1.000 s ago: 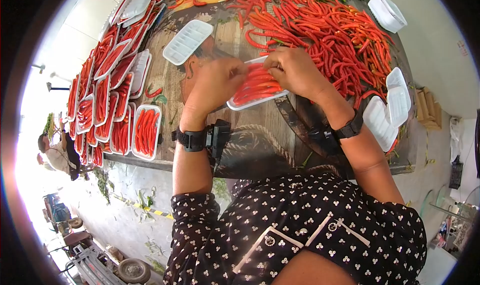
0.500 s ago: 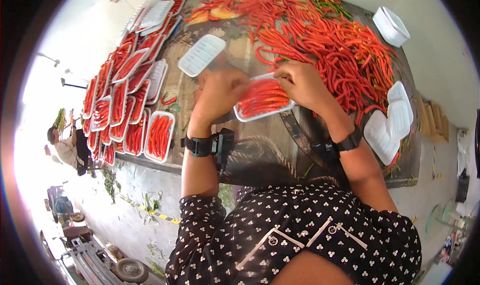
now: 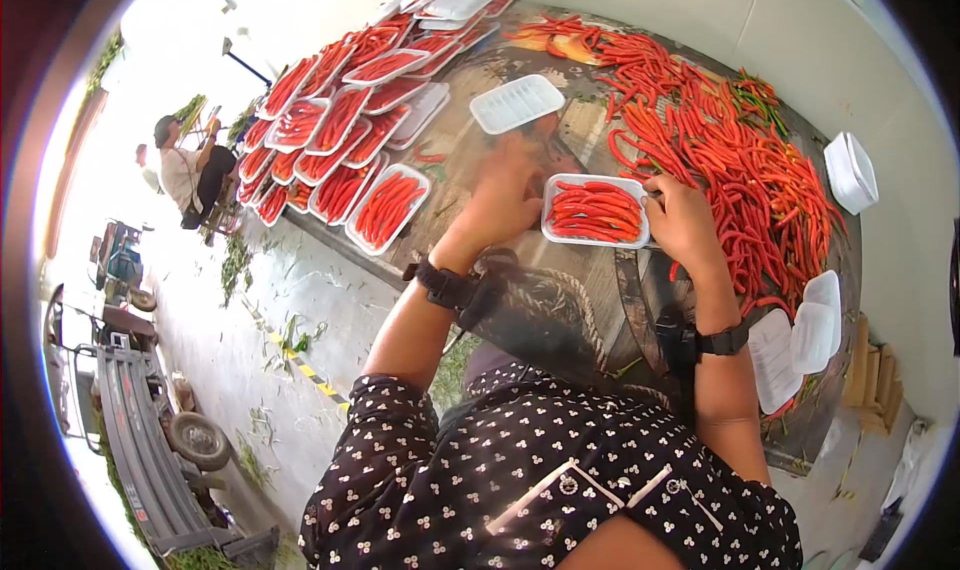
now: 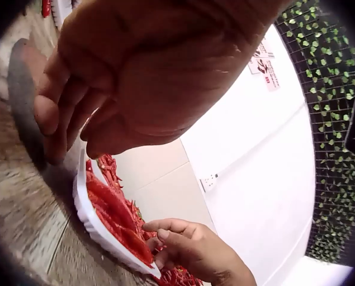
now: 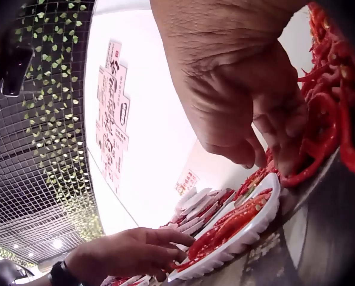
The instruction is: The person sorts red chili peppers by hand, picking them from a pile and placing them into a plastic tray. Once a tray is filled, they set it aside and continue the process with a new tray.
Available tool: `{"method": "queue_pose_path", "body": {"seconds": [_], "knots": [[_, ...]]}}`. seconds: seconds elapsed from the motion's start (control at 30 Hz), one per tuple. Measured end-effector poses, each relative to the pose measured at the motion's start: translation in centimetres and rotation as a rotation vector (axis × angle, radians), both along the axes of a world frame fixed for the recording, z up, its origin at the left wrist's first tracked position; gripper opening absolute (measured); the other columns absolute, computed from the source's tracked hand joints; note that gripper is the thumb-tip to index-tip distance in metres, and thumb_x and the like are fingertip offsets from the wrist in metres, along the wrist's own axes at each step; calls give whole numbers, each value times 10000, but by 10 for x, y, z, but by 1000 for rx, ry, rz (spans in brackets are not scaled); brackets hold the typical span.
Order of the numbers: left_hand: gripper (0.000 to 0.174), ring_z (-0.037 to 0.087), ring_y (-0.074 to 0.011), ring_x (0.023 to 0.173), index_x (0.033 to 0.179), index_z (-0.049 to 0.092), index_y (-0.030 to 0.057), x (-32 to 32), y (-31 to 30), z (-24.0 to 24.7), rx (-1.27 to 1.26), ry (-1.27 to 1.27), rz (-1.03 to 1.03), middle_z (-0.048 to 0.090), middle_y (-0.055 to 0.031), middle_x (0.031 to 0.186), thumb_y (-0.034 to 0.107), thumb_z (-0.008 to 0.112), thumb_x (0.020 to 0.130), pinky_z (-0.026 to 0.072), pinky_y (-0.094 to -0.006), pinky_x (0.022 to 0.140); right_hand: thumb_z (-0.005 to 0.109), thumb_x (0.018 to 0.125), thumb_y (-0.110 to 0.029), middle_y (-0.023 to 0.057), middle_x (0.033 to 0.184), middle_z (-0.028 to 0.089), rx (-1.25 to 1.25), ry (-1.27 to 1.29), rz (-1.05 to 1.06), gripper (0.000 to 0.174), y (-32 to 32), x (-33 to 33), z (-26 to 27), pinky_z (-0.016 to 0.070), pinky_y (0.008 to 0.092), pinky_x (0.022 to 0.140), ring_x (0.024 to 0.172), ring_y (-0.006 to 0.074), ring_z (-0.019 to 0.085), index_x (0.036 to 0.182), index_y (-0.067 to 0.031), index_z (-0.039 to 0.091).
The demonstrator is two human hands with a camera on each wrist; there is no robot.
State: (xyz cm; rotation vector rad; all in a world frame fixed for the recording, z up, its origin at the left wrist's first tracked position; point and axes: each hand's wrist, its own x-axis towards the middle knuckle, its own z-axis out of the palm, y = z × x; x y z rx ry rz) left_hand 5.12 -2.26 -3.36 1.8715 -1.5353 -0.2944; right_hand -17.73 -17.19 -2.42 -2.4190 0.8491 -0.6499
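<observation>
A white tray (image 3: 552,232) holding a row of red chili peppers (image 3: 600,210) lies on the wooden-patterned table in front of the person. At its left end is the left hand (image 3: 503,195), blurred in the head view. The left wrist view shows this hand (image 4: 136,77) with loosely bent fingers and nothing between them, beside the tray's rim (image 4: 106,235). The right hand (image 3: 685,220) is at the tray's right end, fingertips right at the rim. In the right wrist view its fingers (image 5: 279,128) point down beside the tray (image 5: 249,235), next to loose peppers.
Filled pepper trays (image 3: 340,120) are stacked at the table's left. A large heap of loose chilies (image 3: 740,160) covers the right side. An unfilled tray (image 3: 517,104) lies behind the left hand. More white trays (image 3: 850,173) stand at the back right, others (image 3: 815,325) at the right edge.
The head view has turned left. Both hands were over the tray's two ends; the left has drawn off leftward and the right has shifted to the right rim. The tray lies straighter.
</observation>
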Motion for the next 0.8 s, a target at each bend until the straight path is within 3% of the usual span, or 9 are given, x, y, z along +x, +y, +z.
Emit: {"method": "queue_pose_path", "body": {"seconds": [0.1, 0.17, 0.27, 0.4, 0.5, 0.6, 0.67, 0.77, 0.8], "knots": [[332, 550, -373, 1054, 1014, 650, 24, -3, 0, -3, -161, -79, -18, 599, -199, 1066, 95, 668, 690, 430, -473, 897, 629, 871, -127, 200, 825, 682, -32, 53, 2, 230, 3, 1, 1, 497, 403, 675, 765, 343, 672, 1055, 10, 633], [390, 642, -305, 876, 1078, 624, 1, -9, 2, -1, 36, 227, 16, 654, -161, 893, 80, 676, 700, 489, -413, 788, 631, 873, -134, 195, 840, 685, -31, 34, -3, 238, 5, 1, 2, 498, 398, 678, 769, 332, 675, 1063, 8, 636], [436, 667, -248, 740, 1127, 598, -19, -14, 0, 0, -6, 96, 24, 665, -130, 770, 79, 688, 712, 511, -365, 684, 629, 874, -135, 189, 844, 688, 4, 39, -9, 243, 5, 2, 2, 501, 392, 686, 769, 321, 678, 1072, 7, 636], [416, 659, -238, 774, 1120, 602, -19, -13, 4, 5, 15, 206, 1, 660, -138, 809, 77, 686, 724, 515, -349, 680, 620, 881, -128, 183, 833, 689, 45, 7, -15, 250, 8, 3, 7, 500, 371, 686, 755, 301, 681, 1090, 10, 632], [418, 650, -206, 773, 1131, 593, -23, -8, 7, 4, 40, 193, 9, 651, -136, 812, 78, 694, 739, 515, -336, 679, 614, 889, -106, 167, 810, 691, 165, -71, -13, 255, 10, 4, 13, 498, 329, 675, 744, 235, 688, 1111, 19, 625], [382, 635, -180, 779, 1141, 587, -25, -7, 12, 8, 120, 386, 14, 660, -115, 868, 47, 673, 776, 513, -313, 669, 599, 906, -76, 134, 804, 695, 280, -157, -21, 253, 9, 7, 11, 497, 282, 672, 746, 149, 675, 1127, 46, 609], [353, 598, -107, 735, 1168, 559, -13, -11, 15, 20, 137, 713, 13, 641, -67, 929, 49, 647, 832, 483, -255, 610, 582, 925, -59, 114, 859, 694, 369, -240, 3, 258, 7, 8, 9, 507, 261, 693, 777, 108, 655, 1155, 59, 589], [410, 616, -107, 776, 1243, 504, -4, -5, 16, 22, 136, 831, 29, 647, -75, 935, 48, 629, 856, 488, -235, 625, 564, 941, -58, 118, 936, 686, 508, -392, 74, 283, 1, 11, -3, 517, 262, 719, 807, 115, 648, 1200, 55, 562], [453, 621, -110, 761, 1279, 469, 4, -4, 15, 21, 89, 925, 18, 654, -66, 961, 42, 627, 856, 491, -230, 610, 605, 910, -113, 95, 951, 714, 519, -442, 58, 314, -1, 13, -7, 518, 329, 707, 757, 218, 672, 1208, -11, 597]]}}
